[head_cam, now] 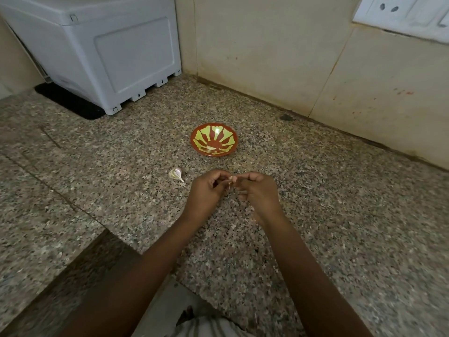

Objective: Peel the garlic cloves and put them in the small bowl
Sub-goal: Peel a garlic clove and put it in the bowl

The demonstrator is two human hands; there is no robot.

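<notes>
The left hand [206, 188] and right hand [258, 190] met above the table [315, 215], both pinching one garlic clove [230, 179], its long axis hidden by the fingertips. A second clove [176, 174] lay just left, its tip pointing near-right. The small bowl [226, 137] stood beyond, with open table around it.

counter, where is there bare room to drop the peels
Bare counter lies right of the right hand, out to the wall, and left of the loose garlic clove, toward the black mat. It is tight between the left hand, that clove and the small bowl.
</notes>
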